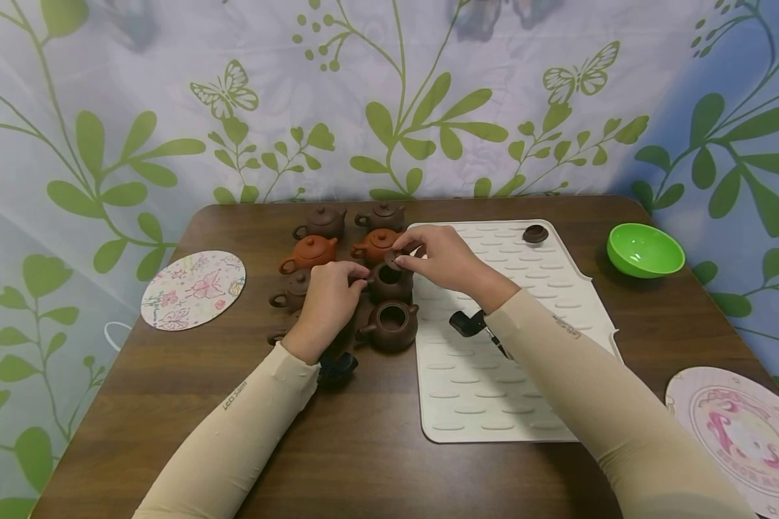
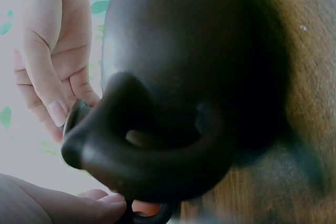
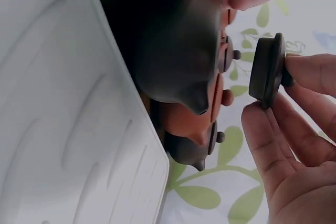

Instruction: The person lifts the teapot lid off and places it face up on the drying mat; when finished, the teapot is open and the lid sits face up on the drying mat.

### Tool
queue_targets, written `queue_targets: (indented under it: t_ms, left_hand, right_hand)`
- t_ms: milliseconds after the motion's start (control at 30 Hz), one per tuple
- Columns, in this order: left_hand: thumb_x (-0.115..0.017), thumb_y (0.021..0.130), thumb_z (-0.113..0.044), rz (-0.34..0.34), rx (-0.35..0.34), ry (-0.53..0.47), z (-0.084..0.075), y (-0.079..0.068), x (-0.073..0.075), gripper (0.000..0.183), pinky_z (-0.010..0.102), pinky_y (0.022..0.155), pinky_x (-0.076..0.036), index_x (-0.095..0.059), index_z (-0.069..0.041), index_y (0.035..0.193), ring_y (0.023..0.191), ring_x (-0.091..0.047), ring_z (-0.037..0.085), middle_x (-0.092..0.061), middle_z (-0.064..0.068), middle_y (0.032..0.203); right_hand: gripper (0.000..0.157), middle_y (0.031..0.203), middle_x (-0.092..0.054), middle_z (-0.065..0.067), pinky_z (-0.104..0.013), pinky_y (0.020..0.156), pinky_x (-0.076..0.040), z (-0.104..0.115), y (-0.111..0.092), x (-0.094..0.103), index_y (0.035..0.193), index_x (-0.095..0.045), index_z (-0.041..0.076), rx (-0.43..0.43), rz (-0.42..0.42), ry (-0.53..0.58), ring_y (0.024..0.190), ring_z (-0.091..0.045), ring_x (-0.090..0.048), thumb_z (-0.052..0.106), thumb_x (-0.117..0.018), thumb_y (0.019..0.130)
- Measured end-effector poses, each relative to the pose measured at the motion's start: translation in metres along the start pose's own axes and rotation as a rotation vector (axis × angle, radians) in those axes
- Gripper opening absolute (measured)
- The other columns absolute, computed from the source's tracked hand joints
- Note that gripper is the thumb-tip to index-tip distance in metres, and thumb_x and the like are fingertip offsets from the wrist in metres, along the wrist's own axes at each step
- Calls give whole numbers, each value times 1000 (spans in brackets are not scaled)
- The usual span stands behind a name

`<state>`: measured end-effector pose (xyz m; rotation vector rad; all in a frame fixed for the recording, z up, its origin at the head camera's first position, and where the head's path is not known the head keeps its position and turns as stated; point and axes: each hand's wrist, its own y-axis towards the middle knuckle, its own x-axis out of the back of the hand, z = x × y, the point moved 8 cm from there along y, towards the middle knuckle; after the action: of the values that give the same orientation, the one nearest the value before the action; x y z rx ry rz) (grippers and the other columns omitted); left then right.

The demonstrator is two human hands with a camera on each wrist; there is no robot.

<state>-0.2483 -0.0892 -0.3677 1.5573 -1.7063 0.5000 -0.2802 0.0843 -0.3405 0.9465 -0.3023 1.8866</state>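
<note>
The lid (image 3: 266, 70) is pinched by its knob in my right hand (image 1: 444, 258), held just above the open dark teapot (image 1: 390, 282) it faces. My left hand (image 1: 327, 299) curls round that pot's near side, steadying it.

Largest to smallest: one brown table (image 1: 363, 447); one white mat (image 1: 493, 389) at my right; two round coasters, one floral (image 1: 192, 289), one pink (image 1: 746, 436); one green bowl (image 1: 645, 250); eight teapots I can count, two orange, some half hidden by my hand; one spare lid (image 1: 535, 233) on the mat.
</note>
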Motion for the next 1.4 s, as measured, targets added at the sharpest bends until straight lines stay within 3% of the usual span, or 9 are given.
queue_targets:
  t_ms: [233, 333, 467, 667, 833, 900, 1133, 1267, 1400]
  left_hand:
    - [-76, 98, -3, 9, 4, 6, 0, 0, -1, 13, 37, 75, -59, -82, -4, 109, 93, -73, 22, -78, 7, 102]
    - [-76, 98, -3, 12, 10, 7, 0, 0, -1, 13, 37, 73, -59, -82, -4, 109, 91, -73, 22, -78, 7, 102]
    - [-76, 98, -3, 5, 6, 3, -1, -1, -1, 13, 37, 72, -59, -82, -4, 109, 92, -73, 22, -78, 7, 102]
    - [-76, 98, -3, -1, 4, -1, -1, -2, 0, 12, 36, 71, -58, -82, -4, 109, 92, -73, 22, -78, 7, 102]
    - [-76, 98, -3, 4, 11, 1, 0, -1, -2, 13, 35, 70, -57, -82, -5, 109, 89, -72, 21, -78, 7, 103]
    - [-75, 98, -2, 5, 10, 3, 0, -1, -2, 13, 35, 69, -57, -82, -5, 109, 88, -72, 21, -78, 7, 103]
    - [-75, 98, -3, -2, 0, 7, 1, -1, -3, 13, 37, 72, -58, -82, -5, 109, 90, -72, 22, -78, 7, 102]
    - [-76, 98, -3, -8, -5, 7, 1, -1, -2, 12, 37, 73, -58, -82, -5, 108, 90, -73, 22, -78, 7, 101]
    - [-76, 98, -2, -10, -8, 4, 1, -1, -2, 12, 37, 74, -59, -82, -5, 108, 91, -73, 23, -78, 7, 101]
  right_hand:
    - [34, 135, -62, -8, -40, 95, -54, -4, -4, 3, 138, -67, 6, -42, 14, 124, 118, -26, -65, 7, -70, 104]
    - [44, 143, -54, -9, -44, 96, -55, -12, -5, 3, 149, -60, 11, -93, 35, 208, 125, -30, -61, 4, -63, 106]
    - [46, 149, -46, -8, -45, 100, -53, -24, -9, 0, 152, -57, 13, -158, 38, 457, 126, -29, -61, -1, -57, 108]
    - [43, 148, -44, -20, -39, 106, -49, -41, -16, -3, 146, -51, -6, -248, -58, 889, 125, -35, -63, -7, -60, 104]
    - [40, 145, -38, -24, -38, 107, -47, -50, -20, -6, 139, -47, -11, -299, -114, 1055, 126, -36, -59, -10, -62, 102]
    - [37, 141, -42, -22, -39, 106, -48, -53, -22, -5, 135, -49, -9, -316, -134, 1028, 124, -35, -60, -7, -65, 101]
    - [35, 128, -63, -9, -39, 101, -48, -73, -34, 15, 122, -66, 3, -392, -226, 622, 113, -23, -65, 14, -84, 94]
    - [37, 136, -62, -7, -42, 105, -46, -91, -39, 30, 127, -68, 5, -440, -282, 567, 119, -24, -63, 15, -83, 95]
    - [38, 140, -61, -7, -44, 100, -49, -116, -47, 50, 131, -71, 8, -524, -353, 417, 122, -26, -60, 19, -82, 96]
